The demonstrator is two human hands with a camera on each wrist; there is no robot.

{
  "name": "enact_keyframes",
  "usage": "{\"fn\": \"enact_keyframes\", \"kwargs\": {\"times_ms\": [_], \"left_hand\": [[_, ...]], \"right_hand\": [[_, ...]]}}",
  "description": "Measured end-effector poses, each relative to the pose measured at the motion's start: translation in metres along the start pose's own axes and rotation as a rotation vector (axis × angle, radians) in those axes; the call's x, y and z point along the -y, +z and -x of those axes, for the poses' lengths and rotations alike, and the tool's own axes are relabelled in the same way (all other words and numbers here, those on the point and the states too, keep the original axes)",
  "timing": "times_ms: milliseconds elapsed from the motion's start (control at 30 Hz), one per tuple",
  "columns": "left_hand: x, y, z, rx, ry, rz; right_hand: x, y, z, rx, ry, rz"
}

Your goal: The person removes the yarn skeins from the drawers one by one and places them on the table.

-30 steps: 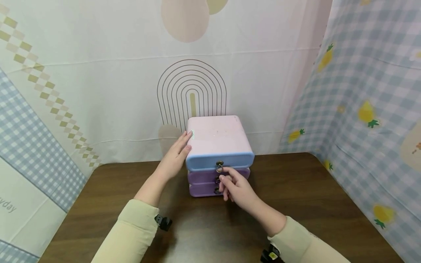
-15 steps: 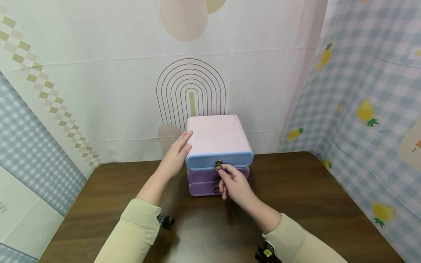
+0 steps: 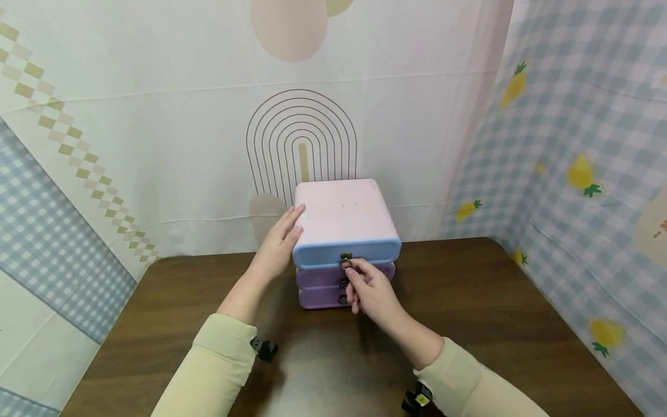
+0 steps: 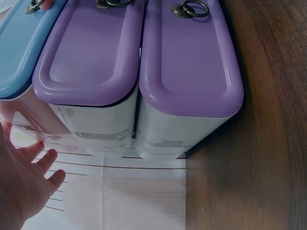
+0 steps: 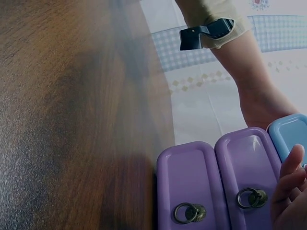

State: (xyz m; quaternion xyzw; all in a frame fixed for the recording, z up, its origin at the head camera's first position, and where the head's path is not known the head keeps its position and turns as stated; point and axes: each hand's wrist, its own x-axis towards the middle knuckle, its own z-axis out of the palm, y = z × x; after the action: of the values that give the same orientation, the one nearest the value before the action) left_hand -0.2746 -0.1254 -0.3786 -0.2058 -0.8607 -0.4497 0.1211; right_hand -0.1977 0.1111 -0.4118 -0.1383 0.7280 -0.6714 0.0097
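Note:
A stack of small drawer boxes stands on the table. The top one has a pink casing (image 3: 341, 211) and a blue drawer front (image 3: 318, 255); below are two purple drawer fronts (image 3: 315, 278). Each front carries a bronze ring pull. With thumb and forefinger my right hand (image 3: 376, 295) pinches the ring pull (image 3: 346, 263) of the blue front; in the right wrist view that hand (image 5: 290, 196) covers much of it. My left hand (image 3: 275, 246) rests against the pink casing's left side, fingers extended, as the left wrist view of the hand (image 4: 24, 187) also shows.
The brown wooden table (image 3: 182, 324) extends around the stack. Behind it hangs a white patterned cloth (image 3: 182, 145), and a blue checked cloth (image 3: 552, 202) borders the right side. A small black camera (image 3: 264, 349) sits on the left wrist.
My right thumb has moved up to the forefinger, so the two now pinch the top ring pull. My left hand stays on the casing, and the head view has shifted slightly.

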Motion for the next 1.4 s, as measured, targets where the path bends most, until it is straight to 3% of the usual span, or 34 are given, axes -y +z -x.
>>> {"fn": "enact_keyframes", "kwargs": {"times_ms": [567, 833, 1400], "left_hand": [[-0.001, 0.003, 0.001, -0.022, 0.008, 0.038], [0.000, 0.004, 0.001, -0.021, -0.025, 0.040], [0.001, 0.005, 0.001, -0.030, -0.012, 0.044]], "right_hand": [[0.004, 0.001, 0.018, 0.029, 0.039, -0.020], [0.005, -0.004, 0.036, 0.096, 0.037, 0.027], [0.012, -0.011, 0.072, 0.210, 0.011, 0.059]]}}
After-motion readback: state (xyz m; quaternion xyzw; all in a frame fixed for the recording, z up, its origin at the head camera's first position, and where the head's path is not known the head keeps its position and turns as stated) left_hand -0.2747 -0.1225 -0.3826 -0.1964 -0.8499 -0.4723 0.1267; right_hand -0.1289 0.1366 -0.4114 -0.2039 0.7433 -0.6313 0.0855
